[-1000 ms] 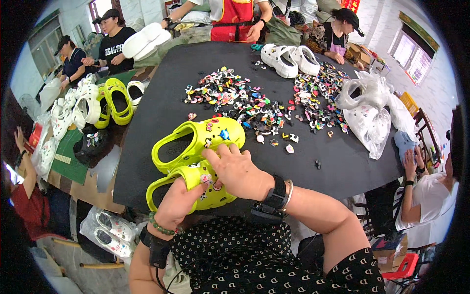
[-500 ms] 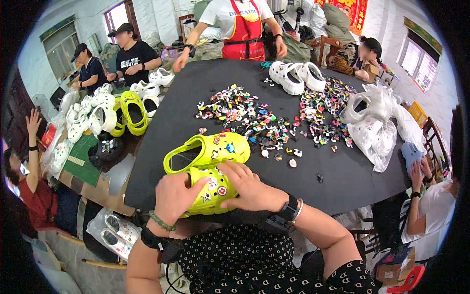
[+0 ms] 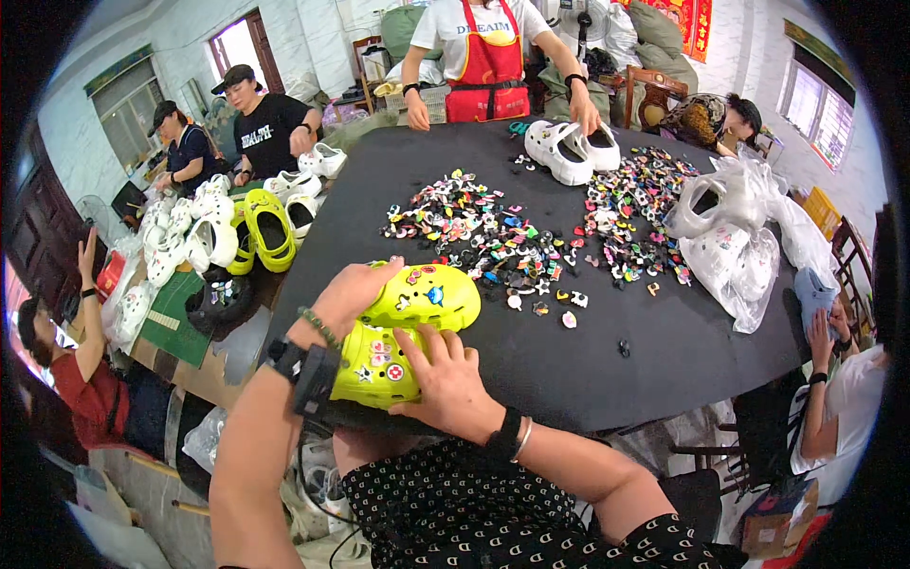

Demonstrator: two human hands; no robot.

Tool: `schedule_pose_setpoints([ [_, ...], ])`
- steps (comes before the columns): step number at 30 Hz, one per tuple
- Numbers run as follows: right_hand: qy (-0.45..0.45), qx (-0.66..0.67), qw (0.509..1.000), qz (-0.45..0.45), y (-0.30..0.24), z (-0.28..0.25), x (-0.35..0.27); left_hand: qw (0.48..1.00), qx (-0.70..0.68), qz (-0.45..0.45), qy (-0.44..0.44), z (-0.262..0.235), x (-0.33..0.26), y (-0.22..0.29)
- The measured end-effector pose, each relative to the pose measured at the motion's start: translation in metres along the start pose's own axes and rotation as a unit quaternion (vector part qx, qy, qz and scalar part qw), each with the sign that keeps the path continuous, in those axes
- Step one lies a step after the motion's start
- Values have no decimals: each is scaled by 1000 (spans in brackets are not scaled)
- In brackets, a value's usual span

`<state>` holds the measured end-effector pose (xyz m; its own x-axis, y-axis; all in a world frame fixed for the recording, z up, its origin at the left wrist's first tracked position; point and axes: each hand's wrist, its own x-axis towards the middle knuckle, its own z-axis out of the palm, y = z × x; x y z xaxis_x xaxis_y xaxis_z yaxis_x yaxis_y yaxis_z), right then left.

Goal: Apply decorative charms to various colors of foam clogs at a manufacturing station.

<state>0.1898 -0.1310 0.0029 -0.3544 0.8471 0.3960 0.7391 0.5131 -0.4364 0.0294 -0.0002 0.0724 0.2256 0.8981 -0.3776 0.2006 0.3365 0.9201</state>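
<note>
Two lime-green clogs lie side by side at the near edge of the black table, toes to the right. The far clog (image 3: 445, 302) carries several charms, one of them blue. On the near clog (image 3: 360, 377) there are pink, white and red charms and a star-shaped one. My left hand (image 3: 353, 292) is closed at the heel end of the far clog, its fingers partly hidden and the clog's opening covered. Over the toe of the near clog my right hand (image 3: 453, 381) curves, fingertips on top and thumb at the near side.
Loose charms form two piles (image 3: 517, 251) (image 3: 635, 213) beyond the clogs. White clogs (image 3: 559, 152) stand at the far edge, under a co-worker's hand (image 3: 585, 112). Bagged white clogs (image 3: 730, 256) lie right. Left, another table holds white clogs (image 3: 213, 237) and a lime-green pair (image 3: 270, 232).
My left hand has moved from the near clog to the far one. My right hand has shifted slightly left and down, staying on the near clog. The co-worker opposite has reached to the white clogs.
</note>
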Motion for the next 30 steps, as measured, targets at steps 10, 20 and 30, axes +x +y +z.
schedule_pose_setpoints([
  [10, -24, 39, 997, -59, 20, 0, -11, 899, 329, 273, 97, -7, -3, -48],
  [20, 104, 110, 988, -23, 68, -34, 8, 879, 364, 304, 46, 10, -25, -26],
  [30, 44, 95, 992, -75, 104, -53, 67, 919, 228, 319, -38, 2, -8, -44],
])
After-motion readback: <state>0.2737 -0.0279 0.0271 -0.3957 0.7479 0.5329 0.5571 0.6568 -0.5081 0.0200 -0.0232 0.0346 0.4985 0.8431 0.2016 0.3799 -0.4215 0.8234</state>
